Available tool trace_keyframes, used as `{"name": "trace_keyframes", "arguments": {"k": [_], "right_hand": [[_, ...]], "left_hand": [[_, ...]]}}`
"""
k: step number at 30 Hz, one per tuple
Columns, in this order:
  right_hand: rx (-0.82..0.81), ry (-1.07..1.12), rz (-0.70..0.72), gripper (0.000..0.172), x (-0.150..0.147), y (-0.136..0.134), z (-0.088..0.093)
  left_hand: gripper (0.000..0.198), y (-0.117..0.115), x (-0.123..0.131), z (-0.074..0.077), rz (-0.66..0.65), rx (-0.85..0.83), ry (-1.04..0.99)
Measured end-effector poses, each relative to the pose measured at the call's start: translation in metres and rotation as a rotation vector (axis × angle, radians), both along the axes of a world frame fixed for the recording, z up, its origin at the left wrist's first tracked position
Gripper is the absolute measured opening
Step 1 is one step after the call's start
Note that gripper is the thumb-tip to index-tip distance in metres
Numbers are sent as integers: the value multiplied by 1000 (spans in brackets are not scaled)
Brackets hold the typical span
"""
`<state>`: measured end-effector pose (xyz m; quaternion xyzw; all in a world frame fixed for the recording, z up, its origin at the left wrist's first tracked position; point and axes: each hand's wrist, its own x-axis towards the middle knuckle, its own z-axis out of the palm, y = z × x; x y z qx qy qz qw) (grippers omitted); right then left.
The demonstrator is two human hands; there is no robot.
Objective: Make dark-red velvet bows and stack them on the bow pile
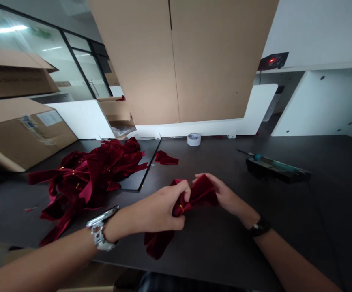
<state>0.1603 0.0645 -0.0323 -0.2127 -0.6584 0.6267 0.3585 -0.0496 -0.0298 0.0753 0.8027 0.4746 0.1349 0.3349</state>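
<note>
A dark red velvet bow (204, 190) with a gold-coloured tie around its middle is held above the dark tabletop, near the front edge. My left hand (164, 207) is closed around the bow beside the gold tie, thumb and fingers pinching the fabric. Below that hand a loop or tail of the velvet hangs down. On the bow's right side is my right hand (224, 194), its fingers behind the fabric and mostly hidden by it. A heap of similar red velvet bows (93, 170) lies to the left, several showing gold ties.
A loose red velvet piece (166, 158) lies past my hands. Behind it stands a roll of white tape (194, 139). On the right a soldering iron (255, 156) rests on a black holder (277, 172). Cardboard boxes (26, 129) stand at left; a tall cardboard panel (194, 61) rises behind.
</note>
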Motion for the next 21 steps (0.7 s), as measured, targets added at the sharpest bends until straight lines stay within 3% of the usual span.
{"name": "trace_keyframes", "arguments": {"k": [2, 6, 8, 12, 15, 17, 19, 21], "right_hand": [[-22, -11, 120, 54, 0, -7, 3], [-4, -9, 218, 52, -4, -11, 1], [20, 19, 198, 49, -7, -9, -2], [49, -3, 80, 25, -6, -1, -7], [12, -1, 64, 27, -1, 4, -7], [-74, 56, 26, 42, 1, 6, -5], [-166, 122, -83, 55, 2, 9, -3], [-226, 159, -252, 51, 2, 13, -3]], "left_hand": [[32, 4, 1, -6, -49, -36, 36], [31, 17, -2, -23, -87, -24, 114], [30, 23, -2, -31, -100, 36, 169], [24, 30, 0, -39, -121, 274, 308], [16, 34, 3, -29, -132, 484, 498], [11, 37, 3, -16, -161, 579, 585], [14, 37, 0, 1, -186, 607, 525], [15, 34, -6, 20, -154, 536, 325]]}}
